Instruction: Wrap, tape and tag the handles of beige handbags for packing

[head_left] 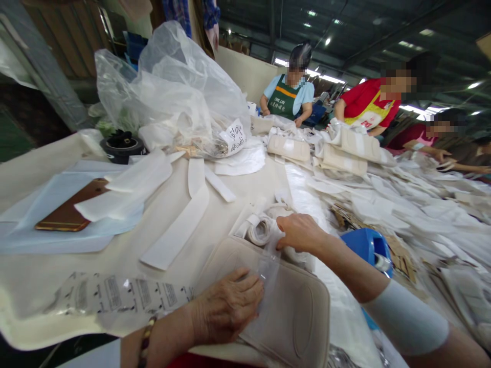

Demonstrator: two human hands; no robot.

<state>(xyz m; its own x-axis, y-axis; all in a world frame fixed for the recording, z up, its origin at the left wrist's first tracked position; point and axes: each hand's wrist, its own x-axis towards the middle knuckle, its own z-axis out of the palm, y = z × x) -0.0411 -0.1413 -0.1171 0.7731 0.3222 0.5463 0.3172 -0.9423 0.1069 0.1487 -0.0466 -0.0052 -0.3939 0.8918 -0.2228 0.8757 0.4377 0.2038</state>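
Film [269, 273], clear and thin, is pinched in the fingertips of the person's right hand [301, 234], right beside a rolled white strap [259, 231]. The left hand [230, 306] lies with bent fingers over a beige pad [293, 312]; from here I can't tell whether it grips anything. That pad sits close to the table's [161, 199] near edge, under both the film and the strap. Toward the near left corner there's a printed clear bag [130, 294], and just right of the pad, a blue container [368, 250]. White strips [174, 230] are scattered across the middle. Over by the left edge a phone [72, 204] rests on a pale blue sheet [38, 202]. Farther back bulges a big clear sack [176, 87], a black pot [123, 148] at its left. More beige pads [289, 148] are heaped toward the far edge, where a person in a green apron [284, 99] and another in a red shirt [368, 102] are standing.
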